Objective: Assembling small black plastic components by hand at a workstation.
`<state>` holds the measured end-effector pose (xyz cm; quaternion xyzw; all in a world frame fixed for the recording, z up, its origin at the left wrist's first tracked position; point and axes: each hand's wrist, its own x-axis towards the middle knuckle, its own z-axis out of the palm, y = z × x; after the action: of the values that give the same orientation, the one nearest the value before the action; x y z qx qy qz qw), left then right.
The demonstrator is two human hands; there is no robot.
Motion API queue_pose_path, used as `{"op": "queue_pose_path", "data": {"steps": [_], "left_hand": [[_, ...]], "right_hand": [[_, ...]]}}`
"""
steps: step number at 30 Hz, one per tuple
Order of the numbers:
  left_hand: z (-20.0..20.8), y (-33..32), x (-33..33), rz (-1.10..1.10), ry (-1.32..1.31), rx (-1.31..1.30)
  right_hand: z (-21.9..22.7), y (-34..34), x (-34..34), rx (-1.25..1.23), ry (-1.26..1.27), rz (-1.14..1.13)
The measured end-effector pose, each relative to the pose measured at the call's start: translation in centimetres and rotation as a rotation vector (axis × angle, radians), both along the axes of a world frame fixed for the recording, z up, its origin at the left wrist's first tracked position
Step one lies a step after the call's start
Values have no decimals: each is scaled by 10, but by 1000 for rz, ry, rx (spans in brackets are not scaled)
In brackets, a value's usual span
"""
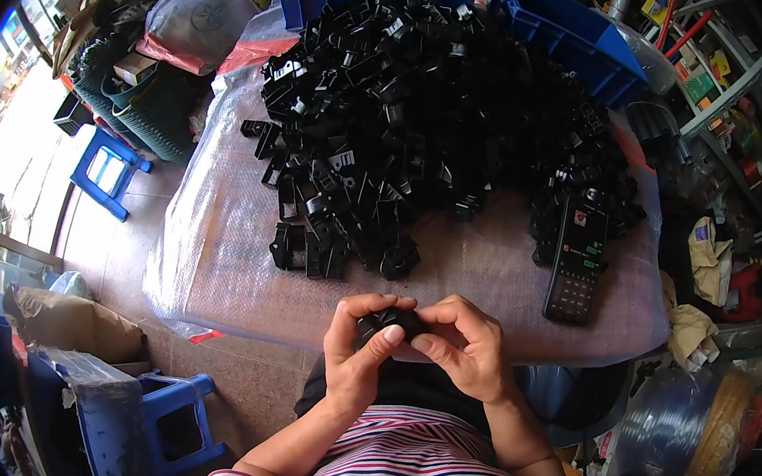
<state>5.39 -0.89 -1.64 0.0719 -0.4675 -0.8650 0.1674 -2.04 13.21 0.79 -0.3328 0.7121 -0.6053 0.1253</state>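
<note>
A: Looking down, what is held?

B: A small black clip (389, 322) is pinched between both hands just above the lap. The left hand (357, 354) is closed round it, thumb on top; the right hand (464, 346) is closed on its other side.

A: How would it be handled?

B: It is judged light and stiff, probably plastic, best gripped by its edges. A pile of clips (423, 111) is heaped on the table (223, 256), beside a handset (576, 258).

Black plastic clips (414, 112), blue crates (564, 29), striped red-white-navy shirt (380, 473).
</note>
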Motion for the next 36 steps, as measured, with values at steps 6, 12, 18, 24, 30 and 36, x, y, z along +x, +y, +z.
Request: {"op": "queue_pose_path", "data": {"steps": [6, 12, 18, 24, 30, 36], "left_hand": [[9, -7, -5, 17, 0, 187], [2, -11, -6, -16, -61, 181], [5, -16, -8, -124, -60, 308], [8, -10, -11, -69, -25, 168], [5, -6, 1, -12, -14, 28], [12, -12, -2, 43, -53, 130]], "right_hand": [[9, -23, 4, -6, 382, -211], [5, -21, 4, 78, 557, -229], [7, -12, -1, -68, 196, -170], [9, -15, 1, 88, 591, -224], [9, -23, 10, 26, 387, -179], [-10, -26, -5, -171, -229, 82]]}}
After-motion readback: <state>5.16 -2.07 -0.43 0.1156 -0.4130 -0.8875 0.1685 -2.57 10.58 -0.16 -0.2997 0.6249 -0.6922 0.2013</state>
